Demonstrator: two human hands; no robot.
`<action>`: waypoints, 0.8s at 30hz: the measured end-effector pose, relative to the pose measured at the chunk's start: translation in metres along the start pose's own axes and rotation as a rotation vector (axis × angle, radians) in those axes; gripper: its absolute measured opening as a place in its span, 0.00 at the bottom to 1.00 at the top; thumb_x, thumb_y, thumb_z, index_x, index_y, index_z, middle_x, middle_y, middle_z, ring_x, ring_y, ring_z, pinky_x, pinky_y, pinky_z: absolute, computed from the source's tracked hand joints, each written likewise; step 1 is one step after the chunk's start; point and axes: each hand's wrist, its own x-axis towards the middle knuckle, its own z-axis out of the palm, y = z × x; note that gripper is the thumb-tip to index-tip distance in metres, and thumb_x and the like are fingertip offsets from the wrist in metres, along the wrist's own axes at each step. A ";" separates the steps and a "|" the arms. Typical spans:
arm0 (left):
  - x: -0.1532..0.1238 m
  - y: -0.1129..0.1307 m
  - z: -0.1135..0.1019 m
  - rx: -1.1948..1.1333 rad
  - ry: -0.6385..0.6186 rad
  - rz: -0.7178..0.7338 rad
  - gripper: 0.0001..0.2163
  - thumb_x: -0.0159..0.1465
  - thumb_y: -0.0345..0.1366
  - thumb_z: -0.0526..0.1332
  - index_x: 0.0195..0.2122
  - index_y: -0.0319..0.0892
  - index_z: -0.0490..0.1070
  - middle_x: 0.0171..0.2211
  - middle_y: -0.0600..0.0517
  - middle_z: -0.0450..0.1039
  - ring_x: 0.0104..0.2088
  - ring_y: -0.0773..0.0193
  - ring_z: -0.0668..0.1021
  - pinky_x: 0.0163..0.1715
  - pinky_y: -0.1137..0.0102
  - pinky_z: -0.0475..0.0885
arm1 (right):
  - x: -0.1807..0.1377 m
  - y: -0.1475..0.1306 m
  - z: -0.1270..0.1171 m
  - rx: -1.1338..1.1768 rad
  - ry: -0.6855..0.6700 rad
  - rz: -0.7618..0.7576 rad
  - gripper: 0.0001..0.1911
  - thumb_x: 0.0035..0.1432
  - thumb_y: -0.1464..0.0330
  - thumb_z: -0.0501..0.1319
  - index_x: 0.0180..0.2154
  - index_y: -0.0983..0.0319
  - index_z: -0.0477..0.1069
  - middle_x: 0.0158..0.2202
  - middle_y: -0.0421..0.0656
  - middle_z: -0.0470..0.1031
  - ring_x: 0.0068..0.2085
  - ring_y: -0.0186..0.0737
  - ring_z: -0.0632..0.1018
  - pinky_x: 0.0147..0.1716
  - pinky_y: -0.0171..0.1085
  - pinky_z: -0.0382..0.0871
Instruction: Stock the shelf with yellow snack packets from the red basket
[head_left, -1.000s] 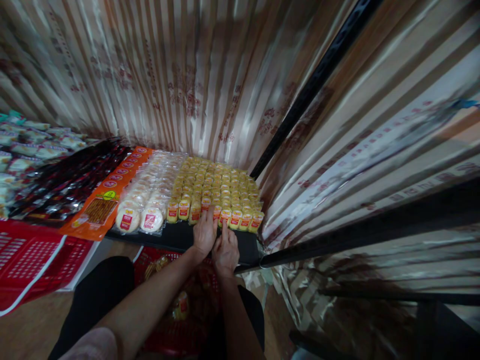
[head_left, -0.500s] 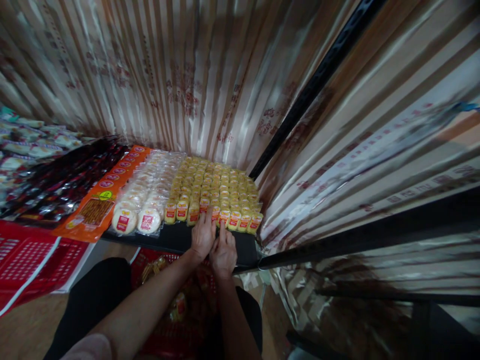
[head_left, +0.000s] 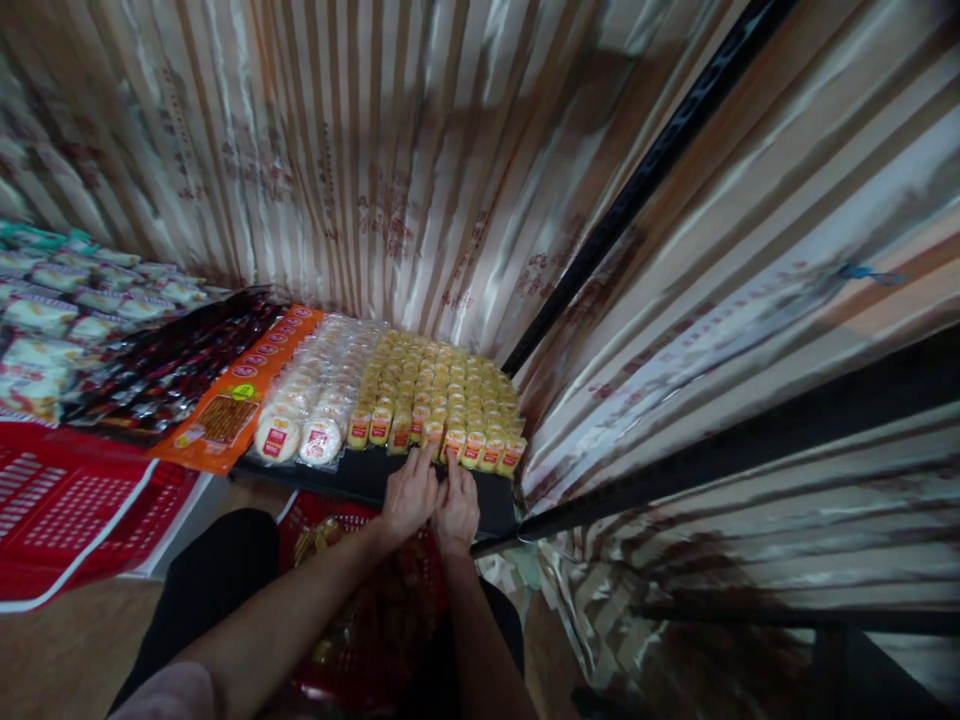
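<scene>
Small yellow snack packs (head_left: 446, 385) with red-and-white labels stand in tight rows on a black shelf (head_left: 360, 475). One pack (head_left: 433, 433) in the front row has my fingertips at its lower edge. My left hand (head_left: 411, 495) reaches it from the left, index finger forward and the others curled. Close against it, my right hand (head_left: 455, 507) has its fingers bent and its tips at the front of the same pack and its neighbour. Both thumbs are mostly hidden.
Left of the yellow packs lie round white crackers (head_left: 279, 438), an orange bag of sticks (head_left: 225, 420), dark packets (head_left: 180, 360) and white packets (head_left: 45, 310). A red basket (head_left: 360, 515) with loose packs sits below my arms, another red basket (head_left: 67, 500) at left. A black post (head_left: 637, 190) rises behind.
The view has shifted slightly, so the shelf appears a little lower and to the right. Both hands have drawn back slightly from the front row, staying close together.
</scene>
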 end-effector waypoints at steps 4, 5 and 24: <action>-0.051 -0.022 -0.016 -0.088 -0.013 -0.018 0.18 0.64 0.31 0.45 0.54 0.38 0.59 0.39 0.47 0.69 0.39 0.65 0.74 0.41 0.71 0.71 | 0.000 -0.004 -0.007 0.120 0.028 0.021 0.24 0.57 0.73 0.45 0.55 0.63 0.61 0.36 0.46 0.71 0.41 0.39 0.71 0.44 0.40 0.66; -0.064 -0.028 -0.020 -0.097 -0.049 -0.027 0.17 0.64 0.31 0.45 0.52 0.38 0.61 0.38 0.47 0.69 0.39 0.65 0.74 0.41 0.70 0.71 | 0.000 -0.005 -0.009 0.151 0.042 0.039 0.24 0.57 0.73 0.46 0.55 0.63 0.61 0.36 0.46 0.71 0.41 0.39 0.71 0.43 0.40 0.66; 0.003 -0.015 0.002 0.025 -0.074 -0.001 0.22 0.60 0.23 0.46 0.56 0.38 0.58 0.54 0.43 0.60 0.54 0.60 0.66 0.52 0.67 0.66 | 0.005 -0.004 -0.012 0.207 0.022 0.117 0.24 0.56 0.73 0.45 0.54 0.63 0.64 0.36 0.44 0.72 0.39 0.37 0.72 0.42 0.36 0.66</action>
